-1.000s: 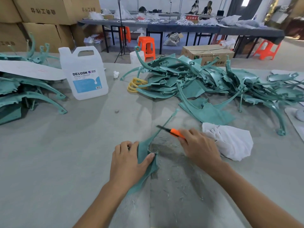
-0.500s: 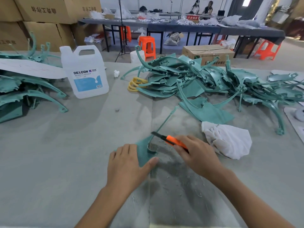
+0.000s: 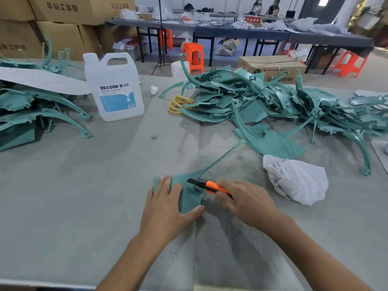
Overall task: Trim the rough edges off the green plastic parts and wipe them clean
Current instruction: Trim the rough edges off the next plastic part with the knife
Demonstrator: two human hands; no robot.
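A green plastic part [image 3: 189, 196] lies flat on the grey table near me, its thin arm reaching up to the right. My left hand [image 3: 165, 208] presses on the part's wide end, thumb on its lower edge. My right hand [image 3: 245, 203] grips an orange utility knife [image 3: 210, 185], whose black blade end rests on the part's right edge. A crumpled white cloth [image 3: 296, 179] lies just right of my right hand.
A large heap of green parts [image 3: 273, 101] fills the far right. Another stack [image 3: 31, 110] sits at the left under a white sheet. A white DEXCON jug [image 3: 115, 87] stands between them. Yellow rings [image 3: 177, 103] lie by the heap. Plastic shavings [image 3: 237, 234] litter the table.
The knife has been drawn down the part's thin arm toward me to its wide end. My left hand has flattened over the part, which now lies lower on the table.
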